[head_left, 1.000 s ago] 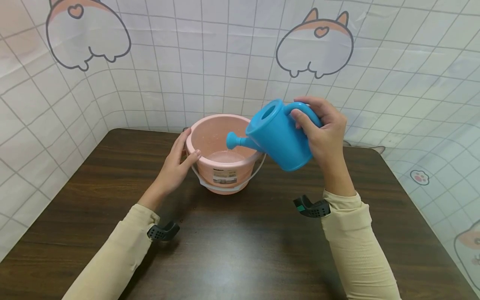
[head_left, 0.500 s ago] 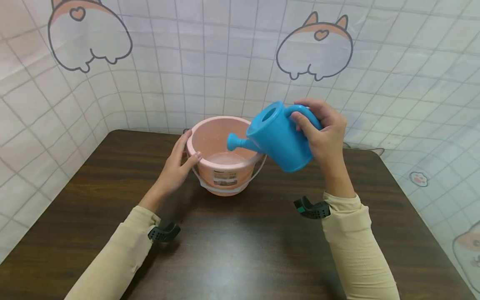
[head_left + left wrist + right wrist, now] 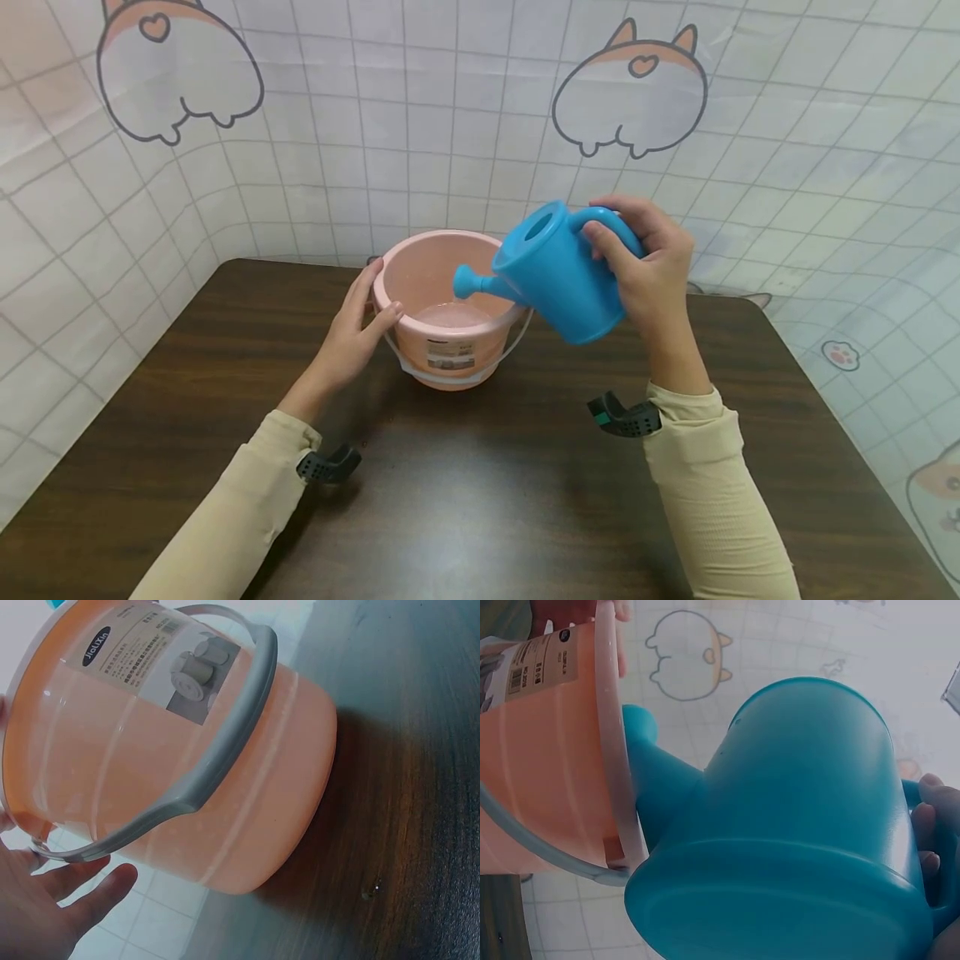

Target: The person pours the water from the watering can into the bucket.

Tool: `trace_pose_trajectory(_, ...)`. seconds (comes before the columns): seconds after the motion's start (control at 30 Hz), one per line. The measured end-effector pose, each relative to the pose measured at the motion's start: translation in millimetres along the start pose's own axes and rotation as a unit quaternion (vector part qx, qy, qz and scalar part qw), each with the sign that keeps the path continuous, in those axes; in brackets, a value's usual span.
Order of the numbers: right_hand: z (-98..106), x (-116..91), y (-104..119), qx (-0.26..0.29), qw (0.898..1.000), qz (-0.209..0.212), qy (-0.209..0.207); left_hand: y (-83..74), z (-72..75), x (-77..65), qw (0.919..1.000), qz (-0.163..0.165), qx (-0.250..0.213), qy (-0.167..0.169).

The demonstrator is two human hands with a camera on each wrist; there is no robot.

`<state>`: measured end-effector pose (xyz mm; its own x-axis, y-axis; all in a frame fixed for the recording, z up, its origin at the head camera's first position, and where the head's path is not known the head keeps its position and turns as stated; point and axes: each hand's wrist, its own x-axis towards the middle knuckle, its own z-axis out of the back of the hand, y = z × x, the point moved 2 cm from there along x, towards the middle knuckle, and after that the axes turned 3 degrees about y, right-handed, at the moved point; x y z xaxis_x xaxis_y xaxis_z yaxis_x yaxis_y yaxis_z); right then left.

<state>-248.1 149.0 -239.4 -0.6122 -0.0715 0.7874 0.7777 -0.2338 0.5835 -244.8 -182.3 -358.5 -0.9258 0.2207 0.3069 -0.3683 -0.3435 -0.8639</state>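
Note:
A pink plastic bucket (image 3: 450, 354) stands upright on the table, its pale grey handle hanging down in front. My left hand (image 3: 352, 329) holds the bucket's left rim, thumb at the front edge; in the left wrist view the other fingers (image 3: 105, 896) show by the handle's end. My right hand (image 3: 652, 258) grips the handle of a blue watering can (image 3: 566, 279). The can is held up and tilted left, its spout's head inside the bucket's mouth. What looks like a thin trickle falls beneath the spout, and clear liquid seems to cover the bucket's bottom.
The dark wooden table (image 3: 465, 500) reaches back to a white grid-patterned cloth (image 3: 405, 108) with cartoon animals, which also hangs along both sides. A small drop (image 3: 370, 889) lies on the wood near the bucket. Black wrist mounts (image 3: 327, 464) stick out from both sleeves.
Almost nothing moves: both hands, the bucket and the tilted watering can keep their places. The head view shifts very slightly down and back.

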Motion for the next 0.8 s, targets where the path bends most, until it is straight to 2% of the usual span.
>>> trace_pose_trajectory(0.27, 1.6, -0.1, 1.1, -0.005, 1.0, 0.007, 0.002, 1.2, 0.2, 2.9, 1.0, -0.002, 0.005, -0.001)
trace_pose_trajectory(0.8, 2.9, 0.0, 4.4, -0.017, 1.0, -0.016, 0.011, 0.0, -1.2, 1.7, 0.9999, -0.008, 0.007, -0.007)
